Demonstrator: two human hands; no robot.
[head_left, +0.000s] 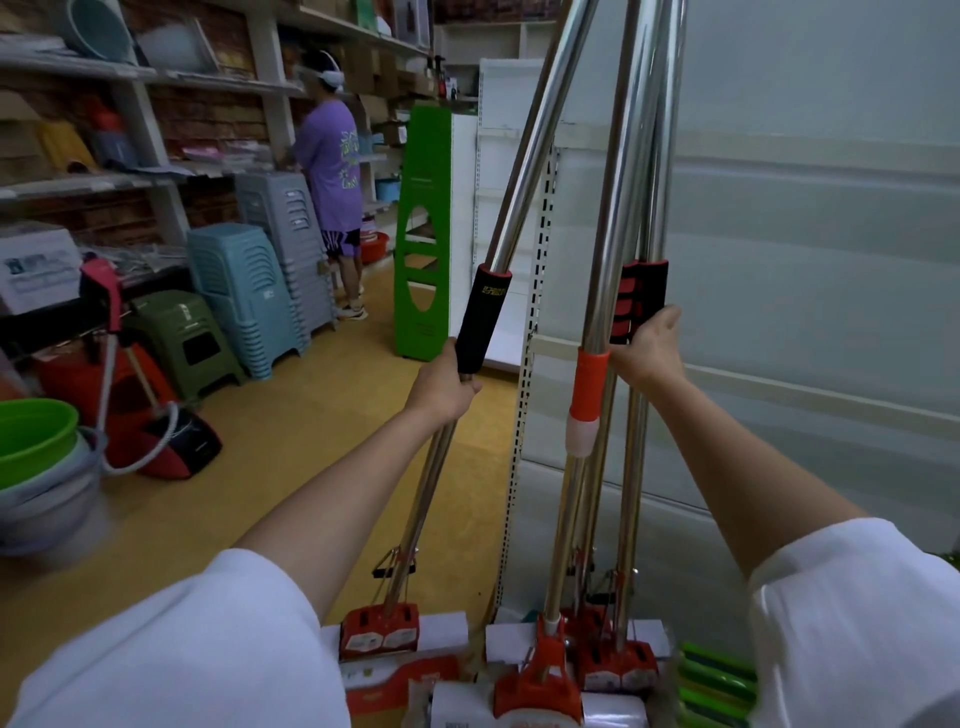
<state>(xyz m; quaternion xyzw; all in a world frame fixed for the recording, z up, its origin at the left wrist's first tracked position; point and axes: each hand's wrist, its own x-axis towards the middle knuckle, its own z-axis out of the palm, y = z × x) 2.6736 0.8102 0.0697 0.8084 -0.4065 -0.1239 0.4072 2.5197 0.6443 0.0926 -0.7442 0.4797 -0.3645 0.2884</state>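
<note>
Checking in from my end: the left grip (441, 382) is curled tight round the steel pole of a sponge mop (522, 171), right under its black foam sleeve (483, 317). That mop is tilted, top leaning toward the other poles, red head (379, 626) down low by the packaged stock. The right grip (649, 345) is wrapped on a bundle of mops (647, 156) at their red-and-black sleeves. These stand nearly upright by the white shelf panel (805, 260). An orange-collared mop (589, 384) sits just beside that grip.
</note>
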